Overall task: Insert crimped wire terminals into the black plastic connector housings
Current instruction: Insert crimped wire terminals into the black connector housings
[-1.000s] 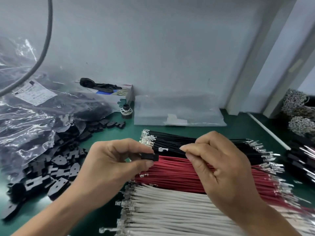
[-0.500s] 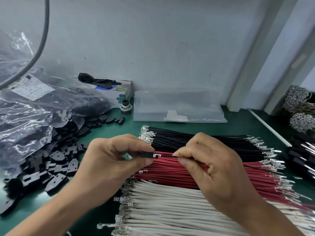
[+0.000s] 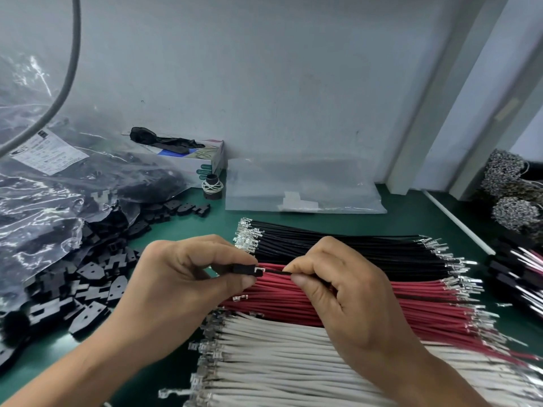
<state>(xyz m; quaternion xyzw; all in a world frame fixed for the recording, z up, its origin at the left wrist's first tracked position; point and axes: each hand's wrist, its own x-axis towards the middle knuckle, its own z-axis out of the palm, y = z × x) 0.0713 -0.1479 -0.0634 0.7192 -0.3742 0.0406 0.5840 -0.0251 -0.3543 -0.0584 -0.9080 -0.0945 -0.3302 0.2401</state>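
Observation:
My left hand (image 3: pixel 182 277) pinches a small black connector housing (image 3: pixel 244 270) between thumb and forefinger. My right hand (image 3: pixel 346 292) pinches a black wire (image 3: pixel 276 271) just right of it; the wire's metal terminal (image 3: pixel 260 269) sits at the housing's opening. Below and behind the hands lie three rows of crimped wires: black wires (image 3: pixel 338 245), red wires (image 3: pixel 426 306) and white wires (image 3: pixel 293 365). A heap of loose black housings (image 3: pixel 97 277) lies at the left on the green mat.
A clear plastic bag of black parts (image 3: pixel 53 201) fills the left side. A small box (image 3: pixel 199 160) and a flat clear bag (image 3: pixel 302 189) sit against the back wall. Bundles of terminals (image 3: pixel 511 195) and more wires (image 3: pixel 523 268) are at the right edge.
My right hand has brought the black wire leftward, so its terminal now meets the housing held by my left hand. Both hands stay close together above the red wires.

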